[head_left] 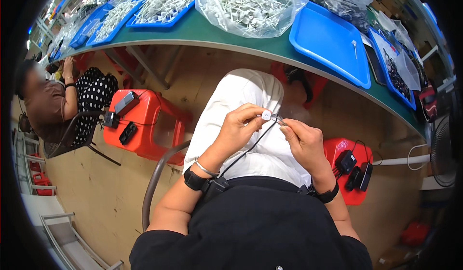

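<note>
While our left hand (237,125) pinched a white piece (266,115) between fingers and our right hand (307,137) a thin dark item (278,119), we judged the former light, stiff, best gripped by its sides.

This looks like a workshop, of the factory assembly kind. A long green counter (271,47) runs across the view, laden with small parts in bulk: a big clear bag (246,7) bulging with white pieces, another clear bag (333,5) of dark ones, and shallow blue trays (330,41), some heaped with white pieces too. Seating is plain, with red plastic stools (114,135) near the counter and partly under it. A second person (50,106) sits farther along to the left, near the counter's far end. A fan (442,149) stands at the right, and the tan floor (128,188) is marked and scuffed
</note>
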Demonstrator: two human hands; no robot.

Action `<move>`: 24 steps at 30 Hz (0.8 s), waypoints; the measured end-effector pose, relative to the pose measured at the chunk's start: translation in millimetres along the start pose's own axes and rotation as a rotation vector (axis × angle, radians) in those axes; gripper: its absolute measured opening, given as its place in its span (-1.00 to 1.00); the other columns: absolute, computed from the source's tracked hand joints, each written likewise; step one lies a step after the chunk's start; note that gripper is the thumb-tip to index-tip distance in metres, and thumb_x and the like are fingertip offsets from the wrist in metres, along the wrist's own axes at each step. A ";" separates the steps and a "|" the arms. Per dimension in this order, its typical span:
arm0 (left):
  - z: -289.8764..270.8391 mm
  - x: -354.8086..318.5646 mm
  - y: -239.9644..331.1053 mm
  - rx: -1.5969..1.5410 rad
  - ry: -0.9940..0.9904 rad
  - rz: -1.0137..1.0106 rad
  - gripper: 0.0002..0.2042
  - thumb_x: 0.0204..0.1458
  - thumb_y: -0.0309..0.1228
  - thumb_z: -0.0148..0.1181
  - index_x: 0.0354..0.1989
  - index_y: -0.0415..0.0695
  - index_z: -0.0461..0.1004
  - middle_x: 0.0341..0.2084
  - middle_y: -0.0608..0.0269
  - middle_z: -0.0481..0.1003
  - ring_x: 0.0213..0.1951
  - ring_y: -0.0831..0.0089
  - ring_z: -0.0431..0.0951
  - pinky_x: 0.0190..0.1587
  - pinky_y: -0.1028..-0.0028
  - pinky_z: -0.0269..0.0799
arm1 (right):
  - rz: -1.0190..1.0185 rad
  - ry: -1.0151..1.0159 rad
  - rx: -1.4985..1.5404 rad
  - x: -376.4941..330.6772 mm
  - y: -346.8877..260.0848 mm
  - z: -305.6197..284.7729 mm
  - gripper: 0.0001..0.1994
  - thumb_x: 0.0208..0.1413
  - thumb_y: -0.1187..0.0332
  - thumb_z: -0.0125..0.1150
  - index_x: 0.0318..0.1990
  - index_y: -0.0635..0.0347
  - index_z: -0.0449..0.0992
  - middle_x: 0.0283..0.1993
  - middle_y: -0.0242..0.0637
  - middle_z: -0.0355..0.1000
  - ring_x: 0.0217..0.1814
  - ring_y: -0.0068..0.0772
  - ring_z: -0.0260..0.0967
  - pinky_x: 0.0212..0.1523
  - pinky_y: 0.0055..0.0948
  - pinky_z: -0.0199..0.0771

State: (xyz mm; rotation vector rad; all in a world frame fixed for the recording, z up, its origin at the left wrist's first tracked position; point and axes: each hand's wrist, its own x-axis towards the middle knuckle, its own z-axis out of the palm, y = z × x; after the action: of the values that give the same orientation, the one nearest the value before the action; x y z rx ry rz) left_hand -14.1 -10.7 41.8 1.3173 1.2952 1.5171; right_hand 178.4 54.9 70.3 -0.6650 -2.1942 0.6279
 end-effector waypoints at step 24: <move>9.0 -6.5 -22.6 0.190 0.045 0.087 -0.86 0.05 -0.65 0.25 -0.21 -0.24 0.61 -0.30 0.25 0.58 -0.32 0.53 0.55 -0.27 0.56 0.46 | -0.056 -0.137 -0.251 -11.2 16.8 1.5 -0.82 0.12 0.26 0.33 -0.29 0.16 0.57 -0.60 -0.27 0.44 -0.64 -0.25 0.40 -0.61 -0.33 0.34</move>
State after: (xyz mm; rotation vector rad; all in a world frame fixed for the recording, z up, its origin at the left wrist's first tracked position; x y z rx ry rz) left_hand -5.9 -9.9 18.0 1.4832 1.4569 1.5204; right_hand 188.2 60.0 53.3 -0.7027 -2.4354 0.3819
